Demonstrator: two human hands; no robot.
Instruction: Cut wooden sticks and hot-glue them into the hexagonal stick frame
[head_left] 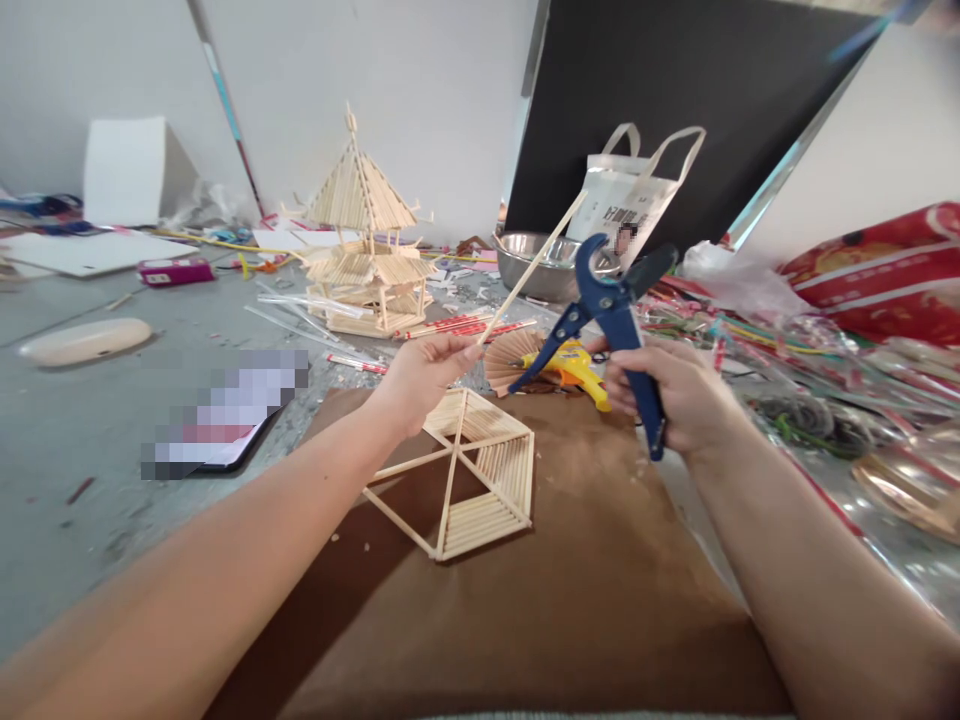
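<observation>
My left hand (431,378) pinches the lower end of a thin wooden stick (531,270), which slants up to the right. In my right hand (667,390) is a blue pipe cutter (611,310), its curved jaw upward and its handles spread apart. The stick's upper end is near the cutter's jaw; whether they touch I cannot tell. Below my left hand a hexagonal stick frame (495,470) lies on the brown board (600,600). Some of its triangular sections are filled with rows of sticks, others show bare board. My left hand hides part of the frame.
Behind stands a stick pagoda model (367,250). A yellow glue gun (574,370) lies beyond the board, near a metal bowl (517,262) and a white tote bag (622,200). A phone (232,420) lies left, a pink box (176,272) farther back. Plastic-wrapped clutter (840,370) covers the right side.
</observation>
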